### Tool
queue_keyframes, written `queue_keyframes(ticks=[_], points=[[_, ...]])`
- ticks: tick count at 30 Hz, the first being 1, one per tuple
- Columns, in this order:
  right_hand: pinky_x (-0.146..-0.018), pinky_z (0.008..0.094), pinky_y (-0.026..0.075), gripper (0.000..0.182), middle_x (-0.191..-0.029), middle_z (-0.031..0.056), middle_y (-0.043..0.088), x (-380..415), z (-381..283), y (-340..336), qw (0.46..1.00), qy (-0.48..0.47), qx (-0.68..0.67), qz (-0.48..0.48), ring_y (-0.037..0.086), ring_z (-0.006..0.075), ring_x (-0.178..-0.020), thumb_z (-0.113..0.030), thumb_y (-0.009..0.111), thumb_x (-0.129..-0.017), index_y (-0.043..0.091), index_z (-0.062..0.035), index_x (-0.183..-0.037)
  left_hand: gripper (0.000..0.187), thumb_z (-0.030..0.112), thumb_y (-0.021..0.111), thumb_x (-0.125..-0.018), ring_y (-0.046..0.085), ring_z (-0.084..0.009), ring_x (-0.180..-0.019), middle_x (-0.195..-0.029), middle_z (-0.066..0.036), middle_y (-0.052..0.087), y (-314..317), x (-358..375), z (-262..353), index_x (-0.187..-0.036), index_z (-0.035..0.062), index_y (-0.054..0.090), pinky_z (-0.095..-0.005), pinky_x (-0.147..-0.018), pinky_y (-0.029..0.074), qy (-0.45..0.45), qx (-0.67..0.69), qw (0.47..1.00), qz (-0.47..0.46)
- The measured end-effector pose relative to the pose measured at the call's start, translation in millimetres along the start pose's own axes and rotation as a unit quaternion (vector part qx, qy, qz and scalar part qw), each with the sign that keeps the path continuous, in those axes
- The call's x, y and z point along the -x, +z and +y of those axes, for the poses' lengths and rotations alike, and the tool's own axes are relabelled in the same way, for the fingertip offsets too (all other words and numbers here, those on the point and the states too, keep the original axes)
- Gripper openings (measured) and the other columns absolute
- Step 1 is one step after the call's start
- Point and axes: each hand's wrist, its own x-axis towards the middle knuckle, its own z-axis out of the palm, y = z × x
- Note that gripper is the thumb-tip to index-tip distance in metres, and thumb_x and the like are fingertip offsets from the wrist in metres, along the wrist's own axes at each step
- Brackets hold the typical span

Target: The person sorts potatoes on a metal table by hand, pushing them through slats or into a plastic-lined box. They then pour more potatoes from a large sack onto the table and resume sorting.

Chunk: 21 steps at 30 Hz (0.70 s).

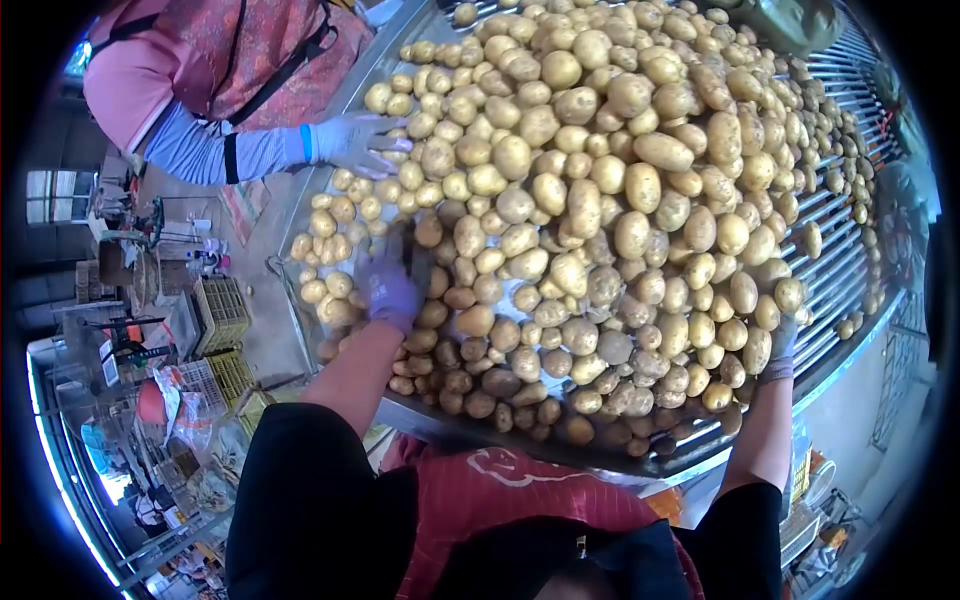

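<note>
Gloved left hand [388,285] is resting flat, fingers apart, on potatoes [580,220] heaped on the roller table [845,270]; right hand [783,345] grip cannot be told. Sorting appears underway; next move calls for picking one potato.

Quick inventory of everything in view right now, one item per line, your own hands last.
potatoes: too many to count, tan-yellow, heaped across the table
sorting table: one, grey metal with roller bars, under the heap
co-worker's hand: one, pale glove, grey sleeve, on potatoes at the far-left edge
crates: at least two, yellow, on the floor at left
left hand: purple glove, resting on potatoes at the left side
right hand: gloved, at the heap's right edge; grip cannot be told
</note>
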Motion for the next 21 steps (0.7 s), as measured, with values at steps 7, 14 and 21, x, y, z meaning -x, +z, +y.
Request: queue_keyframes(ticks=[7,14,21], points=[[-0.101,0.0363,0.05,0.049,-0.129,0.0086,0.06,81,39,108,0.999,0.021,-0.026,0.028,0.058,0.0224,-0.119,-0.042,0.052,-0.103,0.051,-0.0101,-0.14,0.045,0.031,0.063,-0.089,0.055,-0.0404,-0.12,-0.12,-0.012,0.067,1,-16,-25,-0.13,0.0131,0.062,-0.0533,-0.107,0.039,0.166,0.017,0.985,0.036],[-0.099,0.032,0.048,0.043,-0.133,0.0064,0.06,96,83,195,0.996,0.005,0.071,0.049,0.055,0.0202,-0.121,-0.032,0.05,-0.104,0.054,-0.0106,-0.14,0.049,0.022,0.072,-0.084,0.051,-0.0404,-0.126,-0.12,-0.012,0.065,3,-58,-74,-0.131,0.0137,0.06,-0.0502,-0.106,0.041,0.356,0.1,0.929,0.01],[-0.102,0.0325,0.044,0.047,-0.132,0.0067,0.061,101,160,339,0.96,-0.04,0.273,-0.052,0.053,0.0186,-0.122,-0.039,0.06,-0.097,0.061,-0.0121,-0.135,0.042,0.023,0.068,-0.088,0.059,-0.0337,-0.118,-0.119,-0.015,0.065,6,-60,-115,-0.124,0.004,0.06,-0.0491,-0.113,0.038,0.403,0.153,0.901,0.037]])
